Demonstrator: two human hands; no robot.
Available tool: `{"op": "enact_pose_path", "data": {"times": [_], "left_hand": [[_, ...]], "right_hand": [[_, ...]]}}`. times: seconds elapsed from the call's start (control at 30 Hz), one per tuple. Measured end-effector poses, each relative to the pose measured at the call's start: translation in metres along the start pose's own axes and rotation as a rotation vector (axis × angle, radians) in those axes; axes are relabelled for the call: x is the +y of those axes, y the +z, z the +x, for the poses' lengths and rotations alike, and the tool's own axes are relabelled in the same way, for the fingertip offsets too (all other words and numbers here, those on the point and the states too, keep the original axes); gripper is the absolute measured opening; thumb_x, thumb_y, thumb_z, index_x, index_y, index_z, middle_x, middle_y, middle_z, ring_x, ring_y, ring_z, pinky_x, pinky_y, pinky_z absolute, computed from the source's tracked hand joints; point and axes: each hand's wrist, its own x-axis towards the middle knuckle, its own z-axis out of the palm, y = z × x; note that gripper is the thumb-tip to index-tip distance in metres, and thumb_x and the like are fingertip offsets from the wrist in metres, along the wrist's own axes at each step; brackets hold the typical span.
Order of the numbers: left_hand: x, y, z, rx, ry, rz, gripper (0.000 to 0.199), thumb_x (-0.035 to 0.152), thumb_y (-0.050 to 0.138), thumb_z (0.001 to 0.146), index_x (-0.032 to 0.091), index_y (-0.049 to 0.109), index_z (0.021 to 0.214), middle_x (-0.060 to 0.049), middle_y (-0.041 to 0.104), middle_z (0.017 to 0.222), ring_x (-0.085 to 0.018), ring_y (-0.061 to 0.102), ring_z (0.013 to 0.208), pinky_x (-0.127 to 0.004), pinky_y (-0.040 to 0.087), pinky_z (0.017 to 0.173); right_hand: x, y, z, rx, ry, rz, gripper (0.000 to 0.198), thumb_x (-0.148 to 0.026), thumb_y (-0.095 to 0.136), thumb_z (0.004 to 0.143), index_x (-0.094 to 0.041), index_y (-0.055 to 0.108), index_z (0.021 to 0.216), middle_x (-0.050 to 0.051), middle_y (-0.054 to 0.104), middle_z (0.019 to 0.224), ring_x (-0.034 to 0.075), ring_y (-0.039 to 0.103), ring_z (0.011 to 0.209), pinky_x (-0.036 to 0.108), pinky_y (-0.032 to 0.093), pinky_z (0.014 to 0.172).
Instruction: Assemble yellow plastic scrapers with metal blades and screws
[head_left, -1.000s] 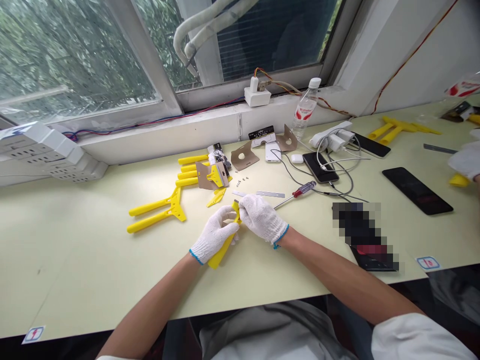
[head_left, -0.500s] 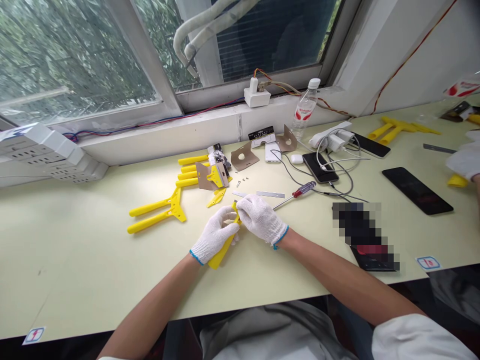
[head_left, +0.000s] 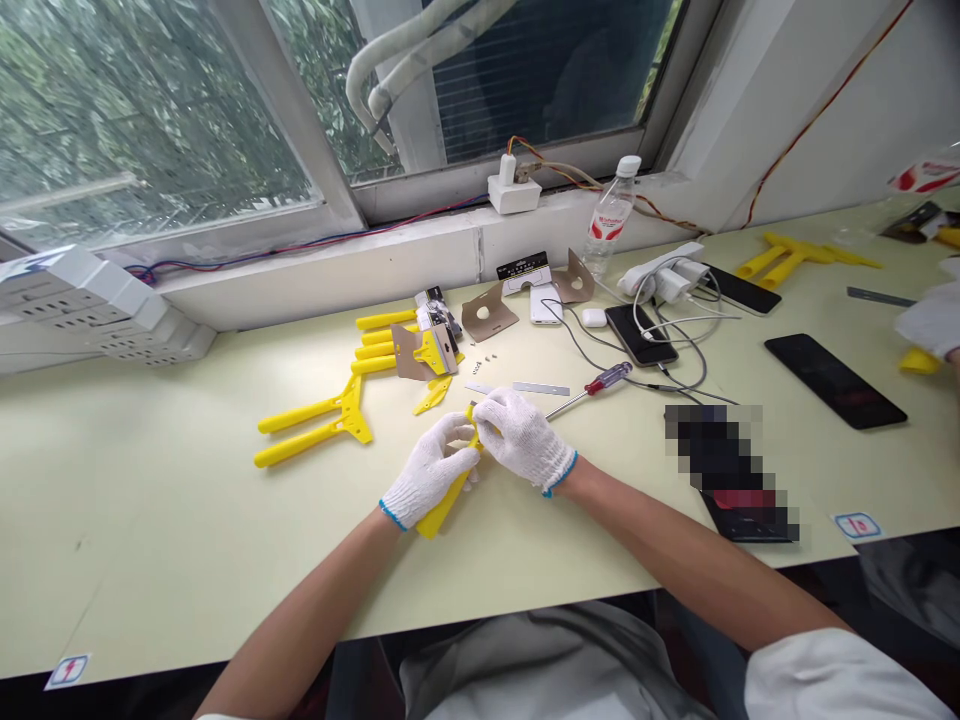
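In a white knitted glove, my left hand (head_left: pixel 429 474) is closed around a yellow scraper (head_left: pixel 442 510), its handle slanting down toward me. My right hand (head_left: pixel 519 432), gloved too, pinches at the scraper's upper end; the fingertips hide whatever is between them. Just beyond lie two thin metal blades (head_left: pixel 541 389) and a loose yellow scraper part (head_left: pixel 433 396). Several small screws (head_left: pixel 478 368) are scattered farther back. A screwdriver (head_left: pixel 609 377) with a red and clear handle rests to the right of my right hand.
Left of my hands lie yellow scrapers (head_left: pixel 304 455); more sit behind, near opened cardboard packaging (head_left: pixel 489 312). Phones (head_left: pixel 834 381), charging cables and a power strip (head_left: pixel 660 262) occupy the right. A water bottle (head_left: pixel 609 222) stands by the wall. A co-worker's gloved hand (head_left: pixel 930 318) is at far right.
Both my hands stay at the scraper, with only a slight shift of the right fingers. The co-worker's hand has moved a little to the right.
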Motion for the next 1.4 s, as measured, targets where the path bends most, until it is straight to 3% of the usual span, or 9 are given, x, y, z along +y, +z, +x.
{"op": "enact_pose_path", "data": {"times": [0.53,0.77,1.0,1.4], "left_hand": [[0.004,0.001,-0.001,-0.011,0.004,-0.007,0.043,0.032,0.072,0.092,0.021,0.060,0.133,-0.012,0.067,0.128,-0.014,0.072,0.067,-0.031,0.062,0.061],[0.003,-0.001,0.000,-0.016,0.005,-0.010,0.042,0.033,0.072,0.093,0.020,0.060,0.132,-0.012,0.067,0.127,-0.014,0.073,0.067,-0.030,0.062,0.059],[0.004,-0.001,0.000,-0.017,-0.002,-0.007,0.043,0.035,0.072,0.094,0.020,0.060,0.132,-0.013,0.067,0.128,-0.014,0.073,0.066,-0.031,0.062,0.060],[-0.001,-0.003,0.001,-0.018,0.001,-0.003,0.040,0.035,0.072,0.093,0.021,0.060,0.129,-0.013,0.067,0.132,-0.015,0.075,0.068,-0.032,0.063,0.060]], "right_hand": [[0.000,-0.006,0.001,-0.008,0.007,-0.010,0.013,-0.010,0.059,0.097,-0.018,0.069,0.092,0.005,0.067,0.092,0.017,0.060,0.087,0.029,0.048,0.080],[0.005,-0.009,0.004,-0.069,-0.077,0.091,0.013,-0.010,0.062,0.099,-0.017,0.069,0.090,0.003,0.065,0.088,0.015,0.058,0.080,0.027,0.048,0.076],[0.008,-0.008,0.003,-0.074,-0.095,0.143,0.017,-0.014,0.060,0.105,-0.017,0.068,0.090,0.005,0.068,0.089,0.018,0.065,0.087,0.030,0.053,0.080],[0.016,-0.003,-0.001,-0.047,-0.091,0.155,0.016,-0.001,0.065,0.094,-0.017,0.068,0.094,0.006,0.069,0.108,0.018,0.066,0.096,0.030,0.055,0.086]]}}
